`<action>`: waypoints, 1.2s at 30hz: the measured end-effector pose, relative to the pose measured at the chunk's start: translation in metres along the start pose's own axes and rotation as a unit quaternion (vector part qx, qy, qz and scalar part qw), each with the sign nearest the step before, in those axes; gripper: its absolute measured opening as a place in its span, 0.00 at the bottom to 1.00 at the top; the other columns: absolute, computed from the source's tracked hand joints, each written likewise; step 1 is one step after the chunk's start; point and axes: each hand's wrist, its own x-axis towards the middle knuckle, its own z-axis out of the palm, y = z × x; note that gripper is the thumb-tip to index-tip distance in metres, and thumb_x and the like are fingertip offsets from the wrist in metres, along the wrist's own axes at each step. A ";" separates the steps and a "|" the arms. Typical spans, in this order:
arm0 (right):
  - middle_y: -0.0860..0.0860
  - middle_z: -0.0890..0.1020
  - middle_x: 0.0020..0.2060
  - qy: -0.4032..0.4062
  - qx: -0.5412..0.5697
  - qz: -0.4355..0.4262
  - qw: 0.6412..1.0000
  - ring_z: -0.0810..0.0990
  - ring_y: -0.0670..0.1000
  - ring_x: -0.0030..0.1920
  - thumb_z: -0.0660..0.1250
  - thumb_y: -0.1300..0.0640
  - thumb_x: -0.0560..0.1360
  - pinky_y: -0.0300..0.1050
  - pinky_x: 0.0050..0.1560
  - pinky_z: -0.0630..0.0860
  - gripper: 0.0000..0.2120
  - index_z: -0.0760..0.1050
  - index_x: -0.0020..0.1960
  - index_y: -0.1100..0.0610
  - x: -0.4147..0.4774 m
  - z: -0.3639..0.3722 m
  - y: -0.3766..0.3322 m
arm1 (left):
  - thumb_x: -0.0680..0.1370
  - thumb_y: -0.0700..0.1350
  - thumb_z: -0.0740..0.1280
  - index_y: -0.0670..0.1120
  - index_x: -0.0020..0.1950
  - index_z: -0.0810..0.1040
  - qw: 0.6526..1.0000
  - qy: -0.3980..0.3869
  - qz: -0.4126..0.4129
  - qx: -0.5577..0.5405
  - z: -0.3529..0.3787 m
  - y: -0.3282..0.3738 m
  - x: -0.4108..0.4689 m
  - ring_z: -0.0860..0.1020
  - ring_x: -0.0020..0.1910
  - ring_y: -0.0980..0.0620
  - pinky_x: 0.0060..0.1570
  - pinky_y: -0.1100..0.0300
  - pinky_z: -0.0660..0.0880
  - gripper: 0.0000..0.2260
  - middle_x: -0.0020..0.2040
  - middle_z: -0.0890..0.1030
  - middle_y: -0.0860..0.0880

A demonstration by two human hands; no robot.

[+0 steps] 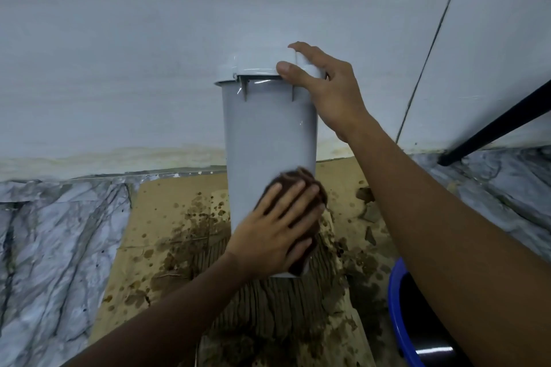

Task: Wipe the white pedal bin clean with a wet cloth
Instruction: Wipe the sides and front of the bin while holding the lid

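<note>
Wiping the lower side of the bin while the lid is held steady.

The bin [268,134] stands upright on wet, stained cardboard [167,217], with the wall just behind it. The left hand [277,226] lies flat, fingers straight and spread, and presses the brown cloth [301,174] against the lower part of the bin's side. The right hand [325,89] clasps the lid [253,65] on top of the bin, thumb on its front edge. The body seems to be the step in hand; the next move probably calls for sliding the cloth up or round the bin, with firm hold above against tipping.
</note>
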 end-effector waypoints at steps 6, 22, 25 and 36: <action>0.40 0.81 0.57 0.007 -0.003 0.002 1.000 0.79 0.41 0.59 0.76 0.40 0.70 0.45 0.65 0.75 0.22 0.81 0.61 0.45 0.000 0.004 -0.001 | 0.82 0.62 0.58 0.50 0.82 0.58 0.999 0.007 0.040 0.006 0.006 -0.025 -0.030 0.53 0.82 0.42 0.80 0.44 0.47 0.31 0.82 0.54 0.42; 0.43 0.81 0.57 0.012 0.037 0.012 0.999 0.78 0.43 0.61 0.77 0.43 0.69 0.45 0.66 0.75 0.20 0.81 0.59 0.46 0.002 0.005 0.002 | 0.84 0.60 0.55 0.51 0.83 0.53 0.999 -0.011 0.047 0.012 0.018 -0.016 -0.059 0.47 0.82 0.43 0.80 0.46 0.43 0.30 0.83 0.50 0.43; 0.41 0.80 0.55 0.018 0.038 0.009 0.999 0.79 0.44 0.60 0.77 0.43 0.69 0.47 0.67 0.75 0.21 0.82 0.59 0.46 0.003 0.010 0.002 | 0.83 0.60 0.56 0.49 0.82 0.57 0.995 0.060 -0.074 -0.024 0.000 -0.039 -0.020 0.49 0.82 0.41 0.80 0.43 0.45 0.30 0.82 0.52 0.41; 0.44 0.82 0.58 0.021 0.045 -0.003 0.999 0.80 0.46 0.61 0.77 0.46 0.70 0.45 0.65 0.76 0.19 0.82 0.59 0.49 0.003 0.002 0.007 | 0.82 0.58 0.57 0.47 0.82 0.55 0.995 0.035 -0.084 -0.033 0.026 0.002 -0.058 0.46 0.82 0.39 0.79 0.41 0.42 0.31 0.83 0.45 0.41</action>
